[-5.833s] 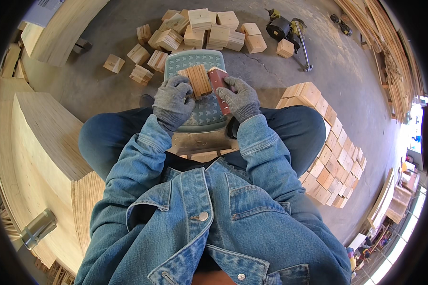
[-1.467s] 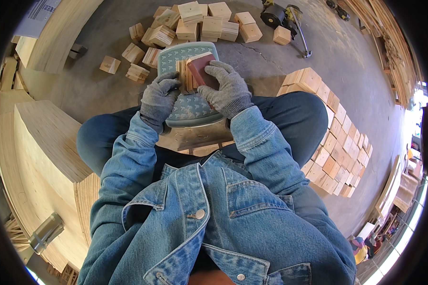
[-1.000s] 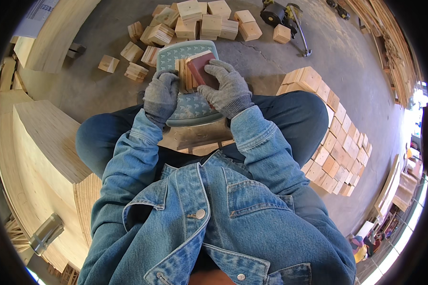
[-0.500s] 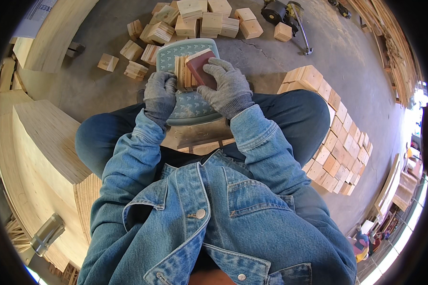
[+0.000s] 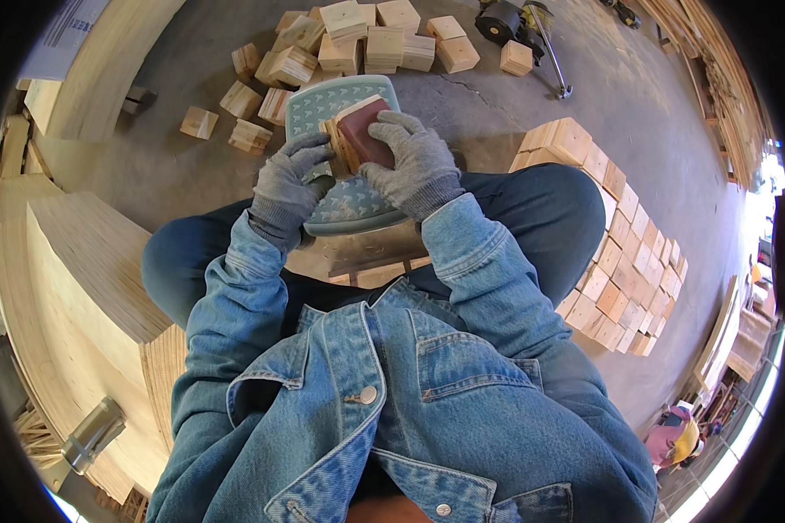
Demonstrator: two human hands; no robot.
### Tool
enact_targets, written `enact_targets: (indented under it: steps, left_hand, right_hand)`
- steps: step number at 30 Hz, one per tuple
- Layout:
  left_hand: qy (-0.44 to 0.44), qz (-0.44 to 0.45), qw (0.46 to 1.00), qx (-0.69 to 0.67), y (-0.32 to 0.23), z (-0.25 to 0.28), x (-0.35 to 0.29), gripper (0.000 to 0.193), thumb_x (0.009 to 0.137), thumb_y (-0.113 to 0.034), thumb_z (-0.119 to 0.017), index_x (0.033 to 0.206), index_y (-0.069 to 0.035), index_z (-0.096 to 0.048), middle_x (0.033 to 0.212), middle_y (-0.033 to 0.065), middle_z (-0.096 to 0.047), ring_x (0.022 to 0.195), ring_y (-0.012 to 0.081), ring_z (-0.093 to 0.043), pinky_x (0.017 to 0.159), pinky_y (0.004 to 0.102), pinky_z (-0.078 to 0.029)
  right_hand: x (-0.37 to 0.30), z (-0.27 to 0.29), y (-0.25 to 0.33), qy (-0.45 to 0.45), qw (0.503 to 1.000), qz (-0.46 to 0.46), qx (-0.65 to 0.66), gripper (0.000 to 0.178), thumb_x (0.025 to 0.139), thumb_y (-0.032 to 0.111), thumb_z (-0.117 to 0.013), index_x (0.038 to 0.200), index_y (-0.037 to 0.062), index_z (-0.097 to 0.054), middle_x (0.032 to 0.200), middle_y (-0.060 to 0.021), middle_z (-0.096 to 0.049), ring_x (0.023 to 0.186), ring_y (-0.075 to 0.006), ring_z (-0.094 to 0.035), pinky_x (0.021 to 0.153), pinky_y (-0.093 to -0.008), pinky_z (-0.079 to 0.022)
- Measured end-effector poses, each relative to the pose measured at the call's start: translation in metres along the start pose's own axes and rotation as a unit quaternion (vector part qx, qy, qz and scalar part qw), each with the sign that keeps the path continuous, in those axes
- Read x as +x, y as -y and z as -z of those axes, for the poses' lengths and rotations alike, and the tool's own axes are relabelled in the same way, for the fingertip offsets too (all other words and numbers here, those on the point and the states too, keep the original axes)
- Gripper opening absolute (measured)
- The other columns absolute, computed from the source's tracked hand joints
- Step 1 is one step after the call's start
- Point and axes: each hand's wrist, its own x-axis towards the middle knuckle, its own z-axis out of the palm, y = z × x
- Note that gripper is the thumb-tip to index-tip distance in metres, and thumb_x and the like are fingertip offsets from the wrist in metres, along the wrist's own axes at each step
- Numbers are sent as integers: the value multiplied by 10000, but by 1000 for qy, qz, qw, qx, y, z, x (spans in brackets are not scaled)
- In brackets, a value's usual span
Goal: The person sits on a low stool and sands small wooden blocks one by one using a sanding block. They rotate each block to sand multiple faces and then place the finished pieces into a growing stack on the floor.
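Observation:
In front of me a small wooden block (image 5: 341, 159) with layered edges stands over a pale blue-green plastic stool (image 5: 355, 207). My right hand (image 5: 412, 163), in a grey knit glove, grips a reddish-brown sanding block (image 5: 366, 133) with a pale edge. It is tilted against the right side of the wooden block and covers part of it. My left hand (image 5: 293, 179), gloved alike, holds the wooden block's left side, its fingers bent and the thumb lower down. The fingertips' exact contact is partly hidden.
Loose wooden blocks (image 5: 340, 54) lie heaped beyond the stool. Many more stand stacked in rows (image 5: 621, 261) at my right. A large pale timber beam (image 5: 96, 270) rises close on my left. Farther off are a dark machine with a metal bar (image 5: 545, 48) and long boards (image 5: 715, 96).
My left hand has shifted slightly left and its fingers have lifted and spread around the block's edge. The wooden block has turned a little, and the sanding block has moved slightly left.

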Motion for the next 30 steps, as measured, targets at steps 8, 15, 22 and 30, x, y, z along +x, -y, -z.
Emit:
enact_targets:
  steps: [8, 15, 22, 30]
  left_hand:
    - [37, -56, 996, 59, 12, 4, 12, 244, 829, -87, -798, 1071, -62, -794, 1271, 114, -737, 1161, 314, -711, 1017, 406, -578]
    - [44, -149, 972, 175, -5, 11, 25, 183, 821, -188, -815, 986, -109, -811, 1138, 73, -750, 1134, 311, -682, 1028, 468, -531]
    - [39, -135, 966, 215, -7, 3, 30, 166, 797, -127, -789, 956, -90, -757, 1084, 107, -734, 1110, 355, -669, 993, 487, -537]
    - [-19, -92, 977, 192, -1, -9, 25, 145, 834, -99, -760, 974, -66, -740, 1081, 145, -731, 1026, 393, -696, 893, 482, -578]
  right_hand:
    - [1, 0, -1, 27, 999, -16, -7, 654, 863, 379, -854, 1434, 147, -636, 1566, -77, -541, 1304, -362, -608, 1152, -450, -481]
    - [1, 1, -2, 38, 999, -27, 2, 660, 878, 392, -837, 1457, 158, -625, 1595, -56, -518, 1305, -367, -598, 1168, -464, -457]
    - [2, -1, -1, 20, 1000, -8, -1, 648, 859, 351, -870, 1421, 120, -643, 1550, -108, -554, 1323, -363, -609, 1150, -446, -491]
    - [2, -2, 1, -3, 1000, -2, -9, 621, 845, 321, -888, 1386, 113, -665, 1513, -135, -582, 1322, -363, -620, 1135, -440, -514]
